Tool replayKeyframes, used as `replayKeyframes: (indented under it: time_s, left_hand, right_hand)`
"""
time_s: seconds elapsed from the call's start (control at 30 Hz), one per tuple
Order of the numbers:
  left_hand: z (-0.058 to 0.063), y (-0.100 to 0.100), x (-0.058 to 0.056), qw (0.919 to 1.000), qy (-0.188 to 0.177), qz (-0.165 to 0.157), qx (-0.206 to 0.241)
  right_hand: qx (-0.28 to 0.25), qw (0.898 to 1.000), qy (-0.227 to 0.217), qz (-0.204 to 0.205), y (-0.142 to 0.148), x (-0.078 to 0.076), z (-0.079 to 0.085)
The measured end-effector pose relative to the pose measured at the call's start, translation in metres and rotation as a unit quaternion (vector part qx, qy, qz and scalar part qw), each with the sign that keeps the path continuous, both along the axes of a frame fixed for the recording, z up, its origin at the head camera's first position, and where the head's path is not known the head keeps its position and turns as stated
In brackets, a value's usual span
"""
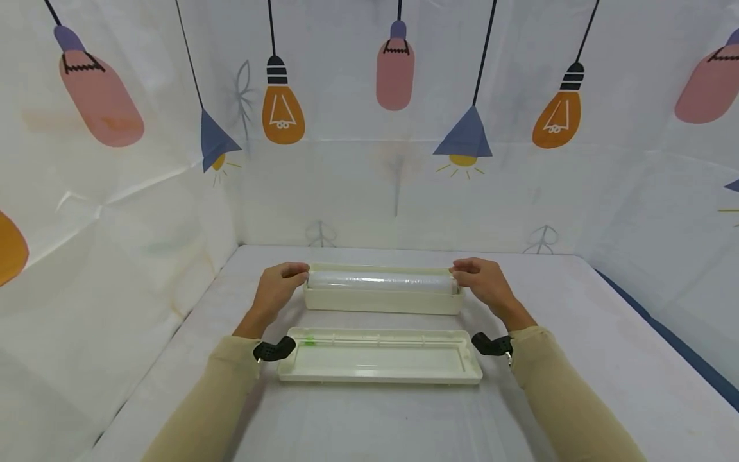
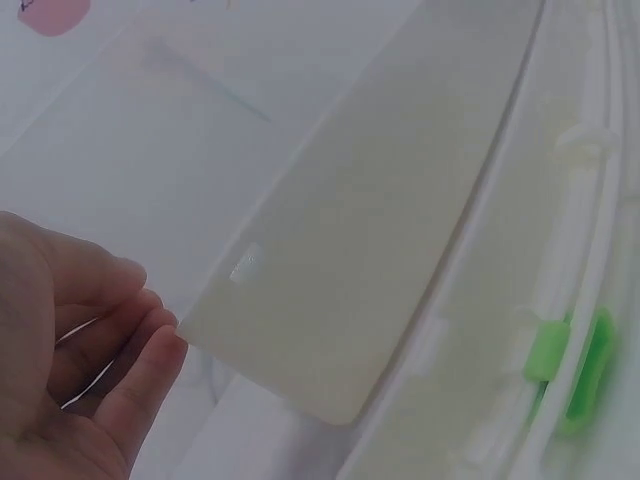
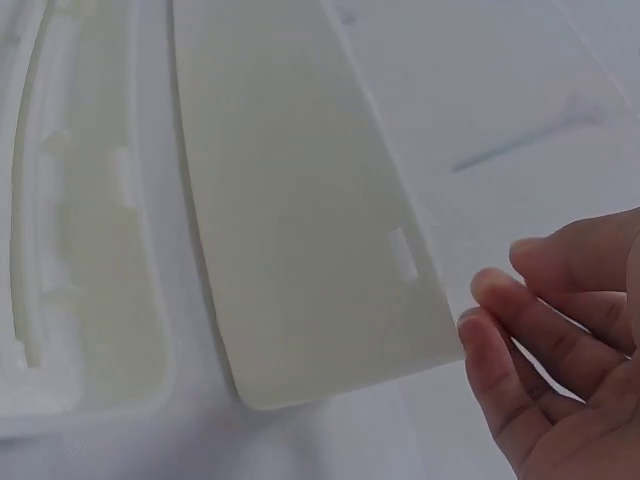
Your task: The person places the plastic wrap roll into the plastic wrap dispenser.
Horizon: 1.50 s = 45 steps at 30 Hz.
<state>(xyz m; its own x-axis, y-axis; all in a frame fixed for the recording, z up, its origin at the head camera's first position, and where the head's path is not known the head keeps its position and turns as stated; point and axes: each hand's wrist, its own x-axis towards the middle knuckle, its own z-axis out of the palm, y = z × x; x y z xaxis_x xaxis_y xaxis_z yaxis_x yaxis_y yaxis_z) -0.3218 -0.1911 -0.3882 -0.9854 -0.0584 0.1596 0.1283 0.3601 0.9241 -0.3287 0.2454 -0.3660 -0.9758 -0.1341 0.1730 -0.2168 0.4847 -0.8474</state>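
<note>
A roll of clear plastic wrap [image 1: 381, 281] lies lengthwise in a long cream box [image 1: 381, 303]. At the box's left end, my left hand [image 1: 277, 292] touches the upper corner with its fingertips. My right hand [image 1: 487, 282] is likewise at the right end, fingertips beside the roll's end and the box's upper edge. In the left wrist view, loosely bent fingers meet the box corner; nothing shows gripped between them. The right wrist view shows the same at the other corner. From both wrists, the box's front wall [image 2: 340, 240] hides the roll.
In front of the box, the cream lid [image 1: 378, 362] lies with its inner side up. A small green slider [image 2: 570, 370] sits on the lid's rail near its left end. A white sheet with printed lamps [image 1: 398, 192] hangs behind the white table [image 1: 381, 423].
</note>
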Motion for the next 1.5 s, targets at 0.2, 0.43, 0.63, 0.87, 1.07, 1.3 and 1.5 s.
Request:
replayKeyframes:
  time_s: [0.2,0.43,0.63,0.87,1.07,1.3,1.5]
  left_hand:
    - [0.000,0.001,0.003,1.0000,0.007,-0.003,0.005]
    - [0.001,-0.004,0.011,0.9997,0.012,-0.022,-0.003]
    - [0.000,-0.012,0.021,0.9992,0.013,-0.036,-0.009]
    - [-0.005,-0.020,0.032,0.9990,0.009,-0.044,-0.009]
    - [-0.012,-0.024,0.039,0.9982,-0.019,-0.053,-0.020]
    - [-0.014,-0.027,0.045,0.9975,-0.028,-0.059,-0.026]
    - [-0.014,-0.027,0.050,0.9955,-0.048,-0.071,-0.041]
  right_hand:
    - [-0.022,1.000,0.000,-0.012,0.001,0.000,-0.001]
    - [-0.038,0.999,0.009,-0.026,0.007,0.008,-0.008]
    - [-0.086,0.996,0.015,-0.025,0.014,0.018,-0.015]
    - [-0.102,0.995,0.003,-0.020,0.021,0.034,-0.025]
    - [-0.093,0.995,-0.010,-0.018,0.026,0.047,-0.024]
    - [-0.074,0.997,-0.032,0.007,0.030,0.058,-0.027]
    - [-0.053,0.998,-0.042,0.019,0.032,0.063,-0.031]
